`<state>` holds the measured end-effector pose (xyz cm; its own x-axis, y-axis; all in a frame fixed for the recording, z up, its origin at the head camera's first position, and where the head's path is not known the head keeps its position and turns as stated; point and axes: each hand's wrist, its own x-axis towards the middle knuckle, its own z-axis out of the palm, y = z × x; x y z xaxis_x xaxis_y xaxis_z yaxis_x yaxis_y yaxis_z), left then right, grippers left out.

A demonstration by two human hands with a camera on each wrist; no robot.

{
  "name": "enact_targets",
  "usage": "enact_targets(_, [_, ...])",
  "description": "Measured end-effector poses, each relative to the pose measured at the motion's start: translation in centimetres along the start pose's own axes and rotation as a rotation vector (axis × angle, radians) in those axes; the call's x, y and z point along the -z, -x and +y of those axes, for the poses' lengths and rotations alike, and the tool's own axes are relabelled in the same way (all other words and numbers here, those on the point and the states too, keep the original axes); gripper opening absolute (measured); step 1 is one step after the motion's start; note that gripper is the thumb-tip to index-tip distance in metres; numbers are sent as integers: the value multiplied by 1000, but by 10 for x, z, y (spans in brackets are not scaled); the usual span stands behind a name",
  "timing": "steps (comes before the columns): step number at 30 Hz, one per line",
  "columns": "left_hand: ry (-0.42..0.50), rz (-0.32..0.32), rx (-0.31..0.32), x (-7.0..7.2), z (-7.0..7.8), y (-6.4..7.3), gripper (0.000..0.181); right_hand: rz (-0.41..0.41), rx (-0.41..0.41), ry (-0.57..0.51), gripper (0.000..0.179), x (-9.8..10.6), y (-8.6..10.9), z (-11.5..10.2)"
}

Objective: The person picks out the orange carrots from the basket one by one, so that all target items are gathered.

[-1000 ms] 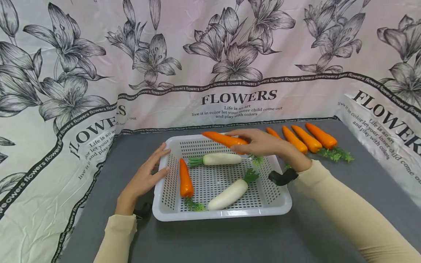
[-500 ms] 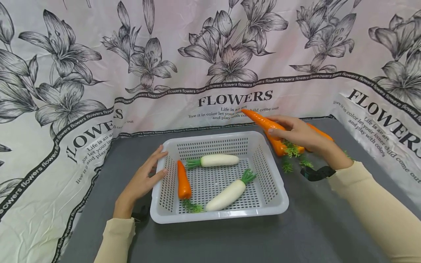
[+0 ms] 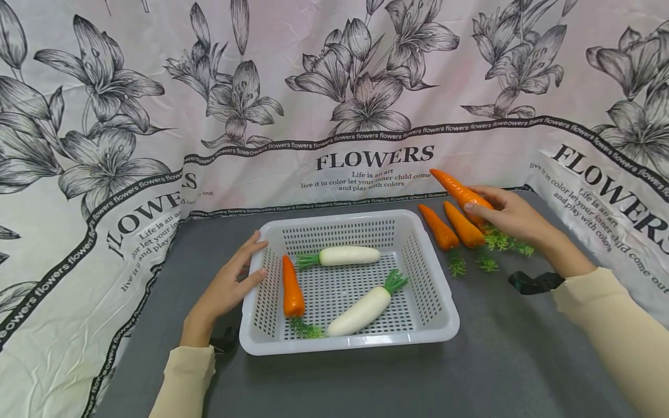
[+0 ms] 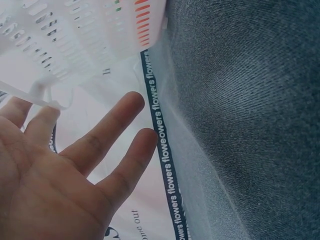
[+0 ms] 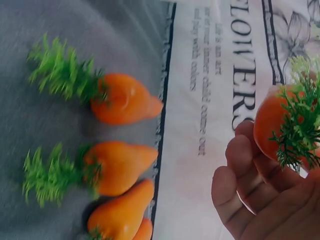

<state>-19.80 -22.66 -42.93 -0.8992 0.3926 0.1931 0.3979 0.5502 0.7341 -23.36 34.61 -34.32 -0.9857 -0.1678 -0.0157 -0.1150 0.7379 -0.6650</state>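
My right hand (image 3: 509, 215) grips an orange carrot (image 3: 455, 187) by its thick end, its tip pointing up and left. It is above the table at the right of a white perforated basket (image 3: 350, 345). Beneath and beside it lie more carrots (image 3: 438, 227) with green tops; the hand hides some in the head view, and the right wrist view shows several carrots (image 5: 120, 167). In the basket are one carrot (image 3: 292, 287) and two white radishes (image 3: 360, 312) with green tops. My left hand (image 3: 227, 284) touches the basket's left rim, fingers mostly straight.
A grey cloth (image 3: 355, 383) covers the table. Behind and at both sides hangs a white curtain (image 3: 292, 174) printed with flowers and lettering. Dark bands (image 3: 535, 283) sit at both wrists.
My right hand has carried the carrot from above the basket to the right, over the other carrots. The left hand stays at the rim, and the basket's contents look the same.
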Motion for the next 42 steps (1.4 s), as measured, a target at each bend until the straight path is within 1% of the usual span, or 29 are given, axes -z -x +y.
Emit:
enact_targets(5, [5,-2,-4,0,0,1,61,61,-29,50,66,10,1,18])
enact_targets(13, [3,-1,-7,1,0,1,61,118,-105,82,76,26,2,55])
enact_targets(20, [-8,-2,-10,2,1,1,62,196,-179,129,82,30,5,90])
enact_targets(24, [-13,4,-12,1,0,1,61,232,-191,157,81,35,6,106])
enact_targets(31, [-5,6,1,-1,-1,2,61,257,-199,238,74,43,7,126])
enact_targets(37, [-15,7,-1,-1,-1,2,61,227,-208,291,72,49,8,138])
enact_targets(42, [-12,2,4,0,-1,1,62,218,-248,293,76,51,6,145])
